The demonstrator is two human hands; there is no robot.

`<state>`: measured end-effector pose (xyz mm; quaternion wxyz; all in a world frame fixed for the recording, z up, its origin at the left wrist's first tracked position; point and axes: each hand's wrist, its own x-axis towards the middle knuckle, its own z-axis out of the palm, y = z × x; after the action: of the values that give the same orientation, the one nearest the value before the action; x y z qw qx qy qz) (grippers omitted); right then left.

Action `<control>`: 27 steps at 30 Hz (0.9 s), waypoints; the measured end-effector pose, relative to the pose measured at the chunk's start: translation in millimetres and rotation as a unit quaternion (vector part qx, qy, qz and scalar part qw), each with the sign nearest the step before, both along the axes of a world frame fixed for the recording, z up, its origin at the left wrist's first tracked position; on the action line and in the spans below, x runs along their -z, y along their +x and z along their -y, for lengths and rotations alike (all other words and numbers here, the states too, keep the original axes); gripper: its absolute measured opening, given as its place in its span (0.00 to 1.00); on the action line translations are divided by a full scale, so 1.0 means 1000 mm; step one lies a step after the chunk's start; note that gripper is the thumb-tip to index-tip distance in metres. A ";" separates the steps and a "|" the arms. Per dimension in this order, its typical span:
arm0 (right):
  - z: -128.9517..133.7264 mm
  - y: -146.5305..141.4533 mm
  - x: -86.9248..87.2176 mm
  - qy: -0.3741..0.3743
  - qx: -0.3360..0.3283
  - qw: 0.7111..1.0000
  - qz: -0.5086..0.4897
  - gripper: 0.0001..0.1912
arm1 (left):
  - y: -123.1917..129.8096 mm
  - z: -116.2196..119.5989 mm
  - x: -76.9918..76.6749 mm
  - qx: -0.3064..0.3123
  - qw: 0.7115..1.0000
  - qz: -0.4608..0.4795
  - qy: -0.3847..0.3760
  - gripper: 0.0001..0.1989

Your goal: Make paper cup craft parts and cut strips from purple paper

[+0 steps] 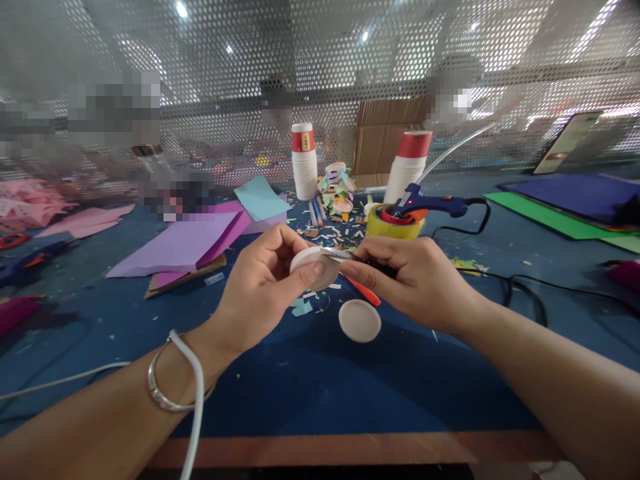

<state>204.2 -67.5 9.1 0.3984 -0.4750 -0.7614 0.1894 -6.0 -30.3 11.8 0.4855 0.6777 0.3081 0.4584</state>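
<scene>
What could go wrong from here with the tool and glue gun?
The right hand holds a metal-tipped tool at the white round piece, close to the left hand: a slip might cut its thumb.

The glue gun, resting on the yellow roll, shows a red light, so may be hot; a snag on its black cord could topple it.

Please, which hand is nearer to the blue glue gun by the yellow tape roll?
Right. The right hand is on the near side of the blue glue gun; the left hand is farther away, to its left.
</scene>
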 end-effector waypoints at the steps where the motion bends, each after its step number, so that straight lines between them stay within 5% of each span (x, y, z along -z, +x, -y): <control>1: 0.000 0.000 0.000 -0.001 -0.002 1.000 -0.001 0.23 | 0.000 0.000 0.000 0.002 1.000 0.003 -0.002 0.12; 18: 0.006 0.001 -0.005 0.026 -0.019 0.999 -0.001 0.21 | 0.007 0.010 -0.007 0.065 0.982 0.079 -0.157 0.15; 27: 0.004 0.001 -0.006 0.018 -0.009 1.000 0.007 0.22 | 0.006 0.006 -0.010 0.070 0.979 0.079 -0.175 0.15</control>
<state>205.2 -71.8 14.9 0.3997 -0.4624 -0.7718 0.1754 0.0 -36.0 21.5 0.6504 0.5634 0.2959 0.4146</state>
